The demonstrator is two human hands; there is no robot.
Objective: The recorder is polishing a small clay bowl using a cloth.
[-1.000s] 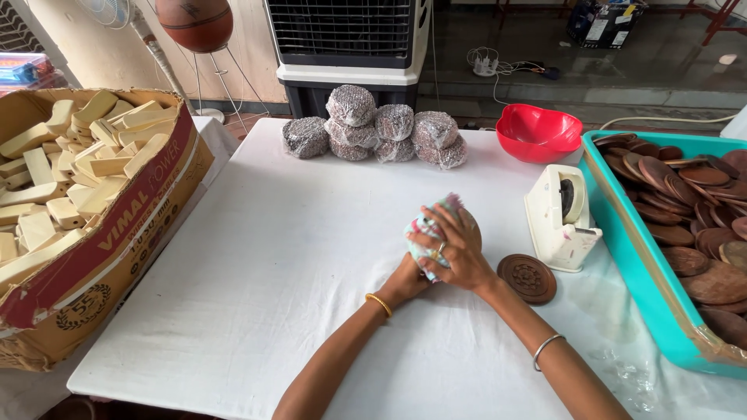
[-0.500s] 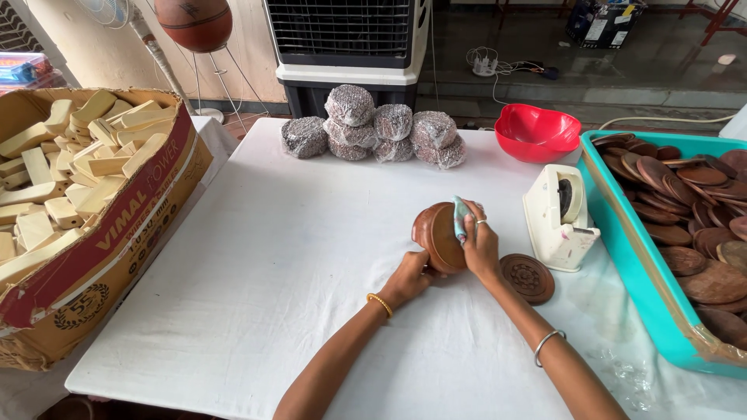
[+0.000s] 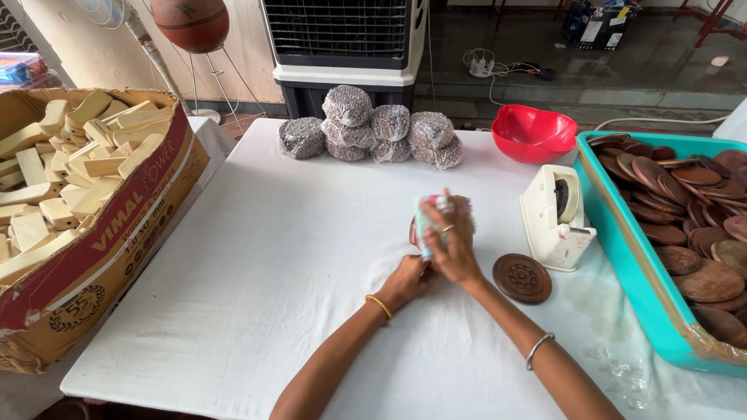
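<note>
White table [image 3: 257,257] lies bare left of the hands, out to the cardboard box [image 3: 117,225]. Right hand [image 3: 451,245] fingers curl around a wrapped wooden disc [image 3: 426,225]; left hand [image 3: 405,281] pinches its lower edge, just left of the tape dispenser [image 3: 554,222].

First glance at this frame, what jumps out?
Mid-table, both hands work together: the right hand is wrapped over a small stack with a pale wrap, the left hand steadying it from below. A teal tub heaped with brown wooden discs fills the right edge; a cardboard box of pale wooden blocks sits left. Five wrapped bundles line the far edge.
</note>
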